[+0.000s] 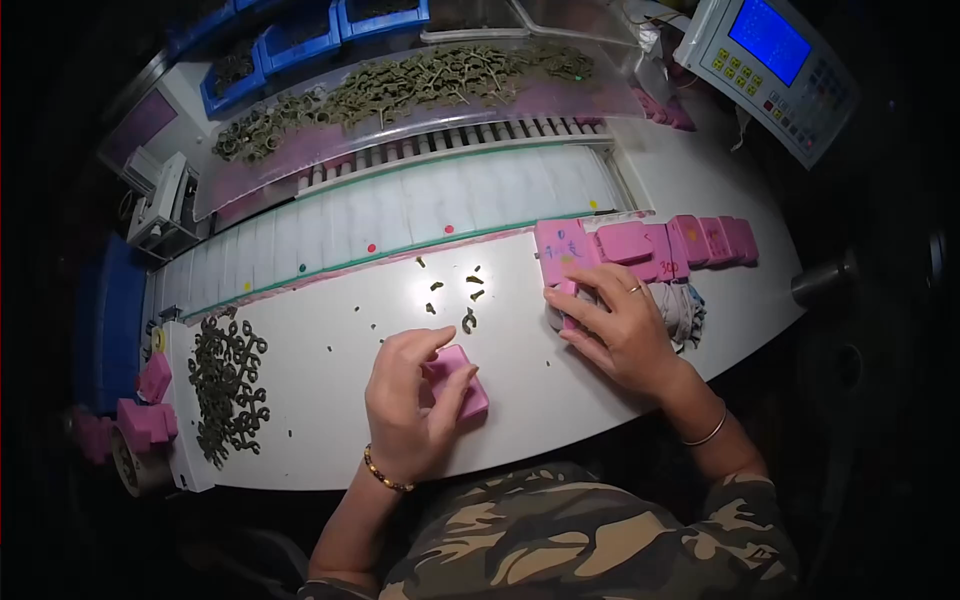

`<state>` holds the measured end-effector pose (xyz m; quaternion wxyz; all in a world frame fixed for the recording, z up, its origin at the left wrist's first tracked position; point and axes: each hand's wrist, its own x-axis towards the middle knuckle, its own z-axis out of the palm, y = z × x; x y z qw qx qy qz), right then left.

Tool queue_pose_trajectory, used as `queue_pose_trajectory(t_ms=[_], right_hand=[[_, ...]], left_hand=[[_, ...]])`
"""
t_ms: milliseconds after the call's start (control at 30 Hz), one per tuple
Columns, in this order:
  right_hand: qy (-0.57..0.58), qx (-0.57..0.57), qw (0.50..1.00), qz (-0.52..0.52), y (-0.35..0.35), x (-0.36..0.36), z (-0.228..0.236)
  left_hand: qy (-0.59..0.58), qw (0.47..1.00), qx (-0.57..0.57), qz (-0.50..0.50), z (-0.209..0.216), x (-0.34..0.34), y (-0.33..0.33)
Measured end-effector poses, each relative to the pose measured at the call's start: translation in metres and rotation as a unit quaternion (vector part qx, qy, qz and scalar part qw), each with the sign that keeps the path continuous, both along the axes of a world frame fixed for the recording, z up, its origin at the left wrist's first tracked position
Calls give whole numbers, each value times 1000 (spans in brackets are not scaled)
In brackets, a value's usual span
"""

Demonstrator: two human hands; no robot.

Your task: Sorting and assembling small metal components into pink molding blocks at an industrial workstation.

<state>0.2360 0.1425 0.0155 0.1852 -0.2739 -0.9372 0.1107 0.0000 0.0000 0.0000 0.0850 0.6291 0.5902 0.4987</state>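
Inside the tabletop edge (550, 437), our left hand (405, 400) clasps and right hand (632, 332) pinches pink blocks (474, 402), open room between.

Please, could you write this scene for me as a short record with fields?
Left hand: fingers curved around a pink block
Right hand: at a small pink piece; grip unclear
Surface: white table
Beyond left hand: scattered small dark parts
Table's left end: dark green parts pile
Upper right: device with blue screen

Two hands (410, 390), two bracelets (388, 484), two red dots (372, 248), one screen (770, 40).
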Motion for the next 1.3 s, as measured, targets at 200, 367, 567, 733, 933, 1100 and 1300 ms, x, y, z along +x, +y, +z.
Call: queue_pose_trajectory(t_ms=[200, 367, 567, 733, 933, 1100, 1300], right_hand=[[9, 81, 997, 18, 0, 8, 4], [166, 47, 985, -16, -2, 0, 28], [61, 15, 998, 3, 12, 0, -5], [82, -63, 994, 28, 12, 3, 1], [42, -32, 998, 21, 8, 17, 17], [13, 12, 1000, 0, 1, 29, 20], [106, -64, 992, -34, -6, 23, 27]], left_hand=[[-75, 996, -28, 45, -2, -4, -6], [-77, 996, -31, 38, -4, -8, -8], [-69, 997, -27, 23, -4, -7, -4], [-74, 996, -44, 36, -2, -9, -12], [-90, 993, -58, 54, -4, -12, -13], [-103, 992, -60, 47, -4, -12, -11], [-78, 995, -53, 33, -6, -14, -9]])
